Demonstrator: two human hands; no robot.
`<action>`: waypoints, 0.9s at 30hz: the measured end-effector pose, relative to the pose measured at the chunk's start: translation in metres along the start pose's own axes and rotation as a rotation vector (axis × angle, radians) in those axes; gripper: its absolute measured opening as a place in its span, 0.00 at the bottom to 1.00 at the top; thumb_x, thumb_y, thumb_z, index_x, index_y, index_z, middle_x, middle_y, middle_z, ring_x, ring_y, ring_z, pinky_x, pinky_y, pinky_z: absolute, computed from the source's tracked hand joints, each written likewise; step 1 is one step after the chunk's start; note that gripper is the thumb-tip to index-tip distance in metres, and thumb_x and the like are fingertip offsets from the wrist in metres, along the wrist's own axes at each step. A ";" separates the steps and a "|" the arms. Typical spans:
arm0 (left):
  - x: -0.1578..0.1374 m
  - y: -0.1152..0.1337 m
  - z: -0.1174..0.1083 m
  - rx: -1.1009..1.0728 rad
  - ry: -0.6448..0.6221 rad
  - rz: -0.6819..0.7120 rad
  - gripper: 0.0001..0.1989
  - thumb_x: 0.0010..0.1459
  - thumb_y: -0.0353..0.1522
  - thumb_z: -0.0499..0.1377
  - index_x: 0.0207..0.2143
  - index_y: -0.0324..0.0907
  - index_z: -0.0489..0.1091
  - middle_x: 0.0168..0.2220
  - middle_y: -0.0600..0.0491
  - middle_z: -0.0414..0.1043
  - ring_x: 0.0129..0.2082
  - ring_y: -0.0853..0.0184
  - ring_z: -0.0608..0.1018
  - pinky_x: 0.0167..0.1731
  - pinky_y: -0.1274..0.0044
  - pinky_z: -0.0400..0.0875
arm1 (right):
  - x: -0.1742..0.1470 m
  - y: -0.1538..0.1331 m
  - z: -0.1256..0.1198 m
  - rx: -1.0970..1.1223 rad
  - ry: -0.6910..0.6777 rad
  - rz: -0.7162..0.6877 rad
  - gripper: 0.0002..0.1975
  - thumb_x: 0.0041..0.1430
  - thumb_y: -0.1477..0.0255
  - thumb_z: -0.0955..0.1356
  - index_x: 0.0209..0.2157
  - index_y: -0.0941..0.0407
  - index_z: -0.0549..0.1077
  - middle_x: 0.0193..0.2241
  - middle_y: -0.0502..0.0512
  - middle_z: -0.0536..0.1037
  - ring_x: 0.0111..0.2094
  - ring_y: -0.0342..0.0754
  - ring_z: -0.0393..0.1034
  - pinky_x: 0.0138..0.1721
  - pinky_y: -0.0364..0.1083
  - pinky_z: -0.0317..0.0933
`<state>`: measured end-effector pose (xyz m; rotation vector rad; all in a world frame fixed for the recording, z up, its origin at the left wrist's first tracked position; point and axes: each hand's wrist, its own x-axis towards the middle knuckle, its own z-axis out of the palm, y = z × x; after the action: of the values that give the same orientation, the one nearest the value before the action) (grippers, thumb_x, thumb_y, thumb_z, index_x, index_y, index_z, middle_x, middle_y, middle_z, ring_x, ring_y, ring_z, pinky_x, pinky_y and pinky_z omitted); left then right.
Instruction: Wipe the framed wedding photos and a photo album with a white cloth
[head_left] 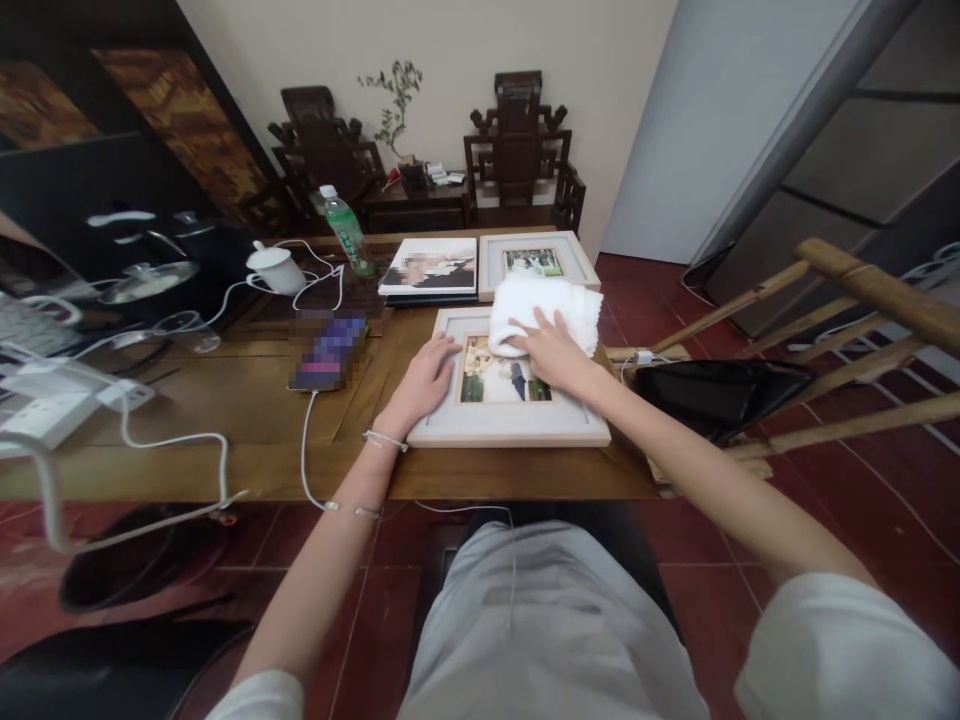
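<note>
A white picture frame (517, 425) with a small photo in its middle lies flat near the table's front edge. My left hand (429, 375) rests along the frame's left side, fingers stretched out and nothing held. Over the upper right part of the frame, my right hand (551, 350) grips a folded white towel (547, 305) and presses it against the surface. The towel hides the frame's top right corner and part of the photo. Just behind lies a second picture frame (491, 265), partly overlapped by the towel. Left of that one sits a stack of photo books (427, 285).
On the wooden table (360, 460) are a phone (326, 350) with a cable, a green bottle (346, 230), a lidded white cup (275, 268) and a clear plastic cup (187, 330). White cables and a power strip (52, 415) lie left. A wooden chair (847, 330) stands right.
</note>
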<state>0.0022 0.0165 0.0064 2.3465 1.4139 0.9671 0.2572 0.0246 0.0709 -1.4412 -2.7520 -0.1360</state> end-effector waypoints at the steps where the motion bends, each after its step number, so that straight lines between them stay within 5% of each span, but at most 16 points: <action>1: 0.000 0.000 0.001 0.003 -0.003 0.001 0.17 0.64 0.33 0.50 0.52 0.42 0.71 0.61 0.42 0.70 0.67 0.53 0.65 0.66 0.53 0.58 | -0.009 -0.007 -0.004 0.003 -0.032 -0.015 0.34 0.56 0.86 0.60 0.64 0.57 0.68 0.69 0.59 0.61 0.69 0.73 0.47 0.63 0.74 0.45; 6: -0.001 0.000 0.003 0.026 0.002 -0.003 0.18 0.65 0.34 0.50 0.52 0.40 0.71 0.61 0.41 0.69 0.68 0.52 0.63 0.66 0.54 0.57 | -0.072 -0.044 -0.038 0.102 -0.245 -0.147 0.36 0.53 0.88 0.60 0.61 0.51 0.71 0.66 0.56 0.66 0.65 0.69 0.58 0.59 0.68 0.57; 10: -0.001 0.002 0.003 0.013 -0.006 0.000 0.18 0.65 0.34 0.49 0.53 0.40 0.70 0.61 0.40 0.68 0.68 0.52 0.63 0.67 0.53 0.57 | -0.100 -0.061 -0.051 0.130 -0.221 -0.232 0.35 0.53 0.88 0.60 0.60 0.52 0.71 0.66 0.57 0.66 0.64 0.66 0.60 0.58 0.63 0.60; 16: -0.001 0.000 0.003 0.023 0.007 -0.013 0.17 0.65 0.33 0.50 0.52 0.41 0.71 0.62 0.42 0.69 0.68 0.53 0.63 0.66 0.53 0.57 | -0.066 -0.034 -0.026 0.159 -0.164 -0.155 0.36 0.54 0.87 0.59 0.62 0.51 0.70 0.58 0.57 0.75 0.68 0.61 0.55 0.64 0.62 0.51; 22: -0.001 -0.001 0.002 0.015 0.004 -0.015 0.17 0.65 0.33 0.50 0.52 0.40 0.71 0.62 0.42 0.69 0.68 0.53 0.64 0.66 0.54 0.57 | -0.014 0.013 -0.004 0.016 0.057 0.026 0.34 0.56 0.86 0.59 0.64 0.57 0.67 0.64 0.61 0.69 0.69 0.64 0.50 0.65 0.67 0.44; 27: -0.001 0.000 0.003 0.015 0.003 -0.019 0.17 0.65 0.32 0.50 0.53 0.40 0.71 0.62 0.42 0.68 0.68 0.53 0.63 0.66 0.54 0.57 | -0.017 0.005 -0.005 -0.041 -0.008 0.011 0.35 0.55 0.86 0.59 0.64 0.56 0.68 0.67 0.59 0.64 0.68 0.69 0.50 0.63 0.72 0.45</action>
<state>0.0039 0.0166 0.0035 2.3392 1.4469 0.9587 0.2714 0.0127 0.0752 -1.4699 -2.7628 -0.1872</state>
